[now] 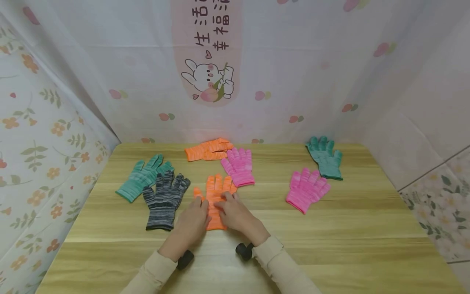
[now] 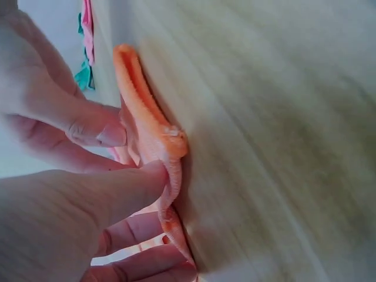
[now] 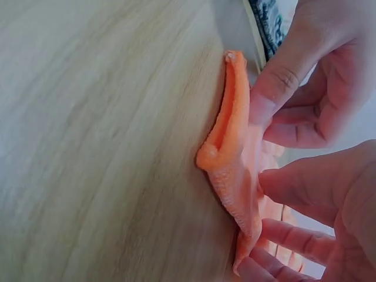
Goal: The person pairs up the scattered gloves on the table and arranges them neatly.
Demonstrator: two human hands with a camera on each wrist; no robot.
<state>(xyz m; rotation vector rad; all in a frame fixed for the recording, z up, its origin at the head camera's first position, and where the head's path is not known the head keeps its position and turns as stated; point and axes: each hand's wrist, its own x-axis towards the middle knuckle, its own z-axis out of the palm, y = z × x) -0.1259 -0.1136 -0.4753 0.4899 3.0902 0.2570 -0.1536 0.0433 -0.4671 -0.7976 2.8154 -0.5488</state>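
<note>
An orange knit glove (image 1: 214, 208) lies palm-flat on the table, fingers pointing away from me and cuff towards me. My left hand (image 1: 193, 218) pinches its left side, with the thumb (image 2: 154, 176) on the fabric and the fingers bent along the edge. On the opposite side my right hand (image 1: 238, 213) grips the fabric between thumb and bent fingers (image 3: 296, 238). The cuff opening (image 3: 231, 111) gapes a little, facing the wrist cameras. Just left of my left hand lies a black-and-grey glove (image 1: 161, 206); a pink glove (image 1: 240, 167) adjoins the orange fingertips.
Another orange glove (image 1: 207, 150) lies at the back. A green glove (image 1: 141, 179) rests partly under the grey one. On the right are a second pink glove (image 1: 306, 191) and a second green glove (image 1: 327, 159). Printed cloth (image 1: 293, 73) hangs behind the wooden table (image 1: 330, 249).
</note>
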